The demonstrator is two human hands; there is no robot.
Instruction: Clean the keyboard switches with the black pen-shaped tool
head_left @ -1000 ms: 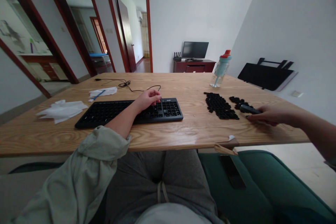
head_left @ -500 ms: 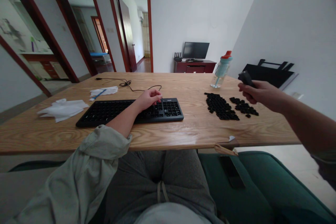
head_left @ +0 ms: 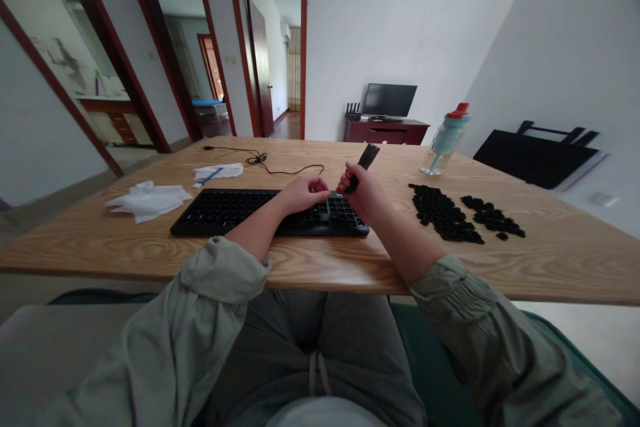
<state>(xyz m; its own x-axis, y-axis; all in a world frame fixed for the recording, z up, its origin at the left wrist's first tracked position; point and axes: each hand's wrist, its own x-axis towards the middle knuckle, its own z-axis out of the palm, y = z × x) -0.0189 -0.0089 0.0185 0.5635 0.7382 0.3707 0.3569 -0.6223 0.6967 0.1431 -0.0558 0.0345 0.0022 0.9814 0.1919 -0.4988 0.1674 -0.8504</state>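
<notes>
A black keyboard (head_left: 215, 212) lies on the wooden table (head_left: 320, 260) in front of me, its keycaps taken off. My left hand (head_left: 306, 193) is over the keyboard's right half, fingers curled in a pinch; whatever may be between them is hidden. Close beside it, above the number-pad end, my right hand (head_left: 364, 192) is closed around a black brush (head_left: 369, 156), with its bristle end pointing up. To the right are two groups of loose black keycaps, a larger pile (head_left: 443, 213) and a smaller pile (head_left: 493, 217).
A water bottle (head_left: 447, 140) with a red lid stands behind the keycaps. White tissues (head_left: 150, 201) lie left of the keyboard, and a thin blue tool (head_left: 207, 177) rests on another tissue. The keyboard's cable (head_left: 257, 159) is coiled behind it.
My right hand has come left with the brush, from above the keycap piles to the keyboard beside my left hand. The left hand stays over the keyboard. The view has shifted slightly.
</notes>
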